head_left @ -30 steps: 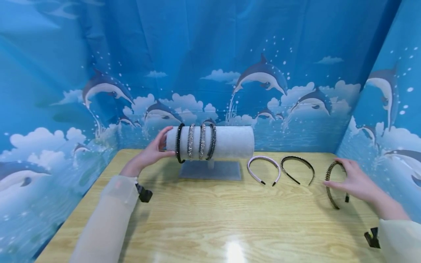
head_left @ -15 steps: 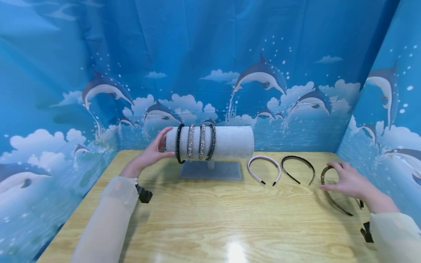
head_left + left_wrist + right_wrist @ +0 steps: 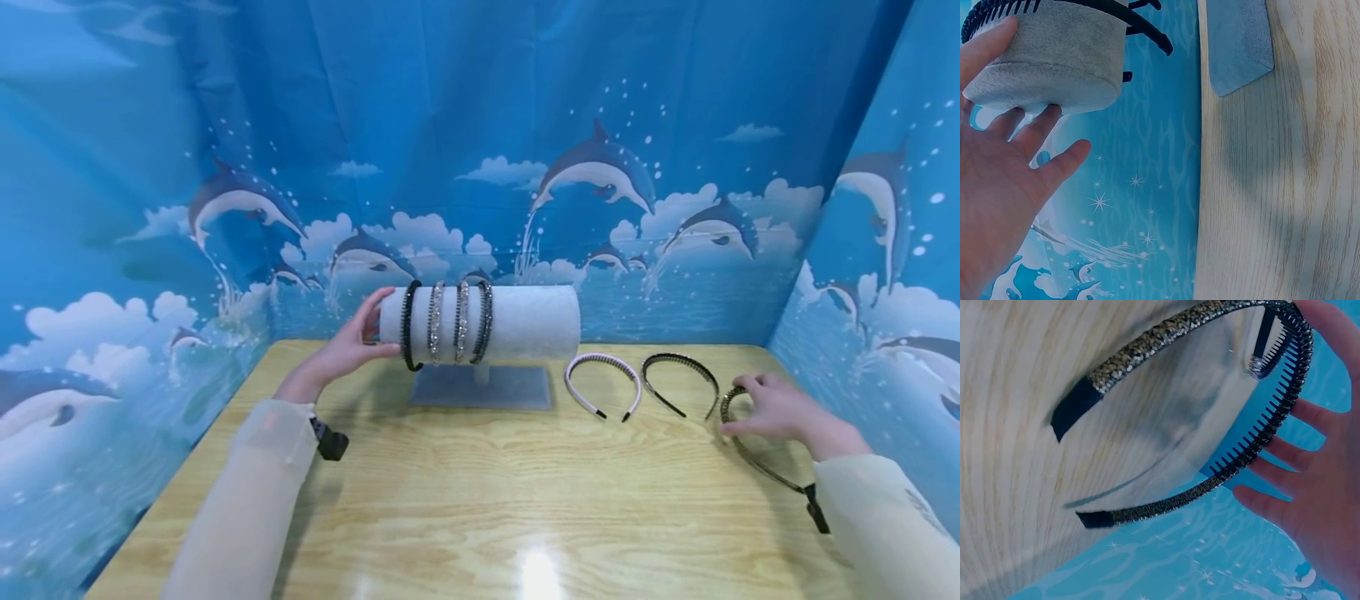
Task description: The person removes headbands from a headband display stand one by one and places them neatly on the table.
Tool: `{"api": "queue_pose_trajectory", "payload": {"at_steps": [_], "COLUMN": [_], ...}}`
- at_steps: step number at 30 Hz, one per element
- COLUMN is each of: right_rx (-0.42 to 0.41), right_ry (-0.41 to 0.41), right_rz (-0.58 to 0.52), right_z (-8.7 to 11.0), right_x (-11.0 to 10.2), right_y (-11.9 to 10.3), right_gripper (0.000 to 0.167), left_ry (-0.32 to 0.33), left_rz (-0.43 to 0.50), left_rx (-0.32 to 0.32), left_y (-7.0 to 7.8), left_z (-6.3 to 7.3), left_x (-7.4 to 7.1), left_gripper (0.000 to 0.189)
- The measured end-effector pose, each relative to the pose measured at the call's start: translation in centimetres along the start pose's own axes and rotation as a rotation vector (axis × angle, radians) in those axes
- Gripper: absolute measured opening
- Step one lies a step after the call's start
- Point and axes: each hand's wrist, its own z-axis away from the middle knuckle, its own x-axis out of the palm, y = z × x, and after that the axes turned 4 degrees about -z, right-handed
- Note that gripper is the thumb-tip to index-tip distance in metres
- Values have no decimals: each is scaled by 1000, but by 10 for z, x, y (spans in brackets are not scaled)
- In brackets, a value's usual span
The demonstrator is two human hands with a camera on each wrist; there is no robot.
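Right hand (image 3: 776, 408) pinches glittery headband (image 3: 1166, 332) at right of surface (image 3: 450, 500); left hand (image 3: 347, 343) grips left end of display roll (image 3: 532, 321). Apparent step: positioning headband. Next move likely calls for steady pinch, controlled tilt.

Stand (image 3: 528, 325), two headbands (image 3: 602, 357) (image 3: 677, 357) on wooden table (image 3: 450, 492)

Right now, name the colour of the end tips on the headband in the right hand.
Black; the tips show best in the right wrist view.

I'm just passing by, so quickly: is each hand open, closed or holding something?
Left hand: holding one end of the grey display roll.
Right hand: holding a dark glittery headband.
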Motion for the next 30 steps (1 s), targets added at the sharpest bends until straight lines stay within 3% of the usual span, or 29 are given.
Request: {"api": "queue_pose_trajectory", "payload": {"at_steps": [19, 24, 30], "right_rx": [79, 66, -37], "right_ry": [-127, -91, 35], "right_rz": [-67, -64, -56], "right_z": [-2, 0, 16], "right_x": [4, 9, 10], "right_y": [5, 6, 6], "right_gripper": [95, 96, 83], "left_ry": [3, 8, 4], "left_rz": [-1, -2, 2], "left_rx": [-14, -17, -28], "left_y": [1, 2, 2], "left_z": [0, 0, 0], "left_x": [0, -1, 1], "left_gripper": [89, 89, 89]}}
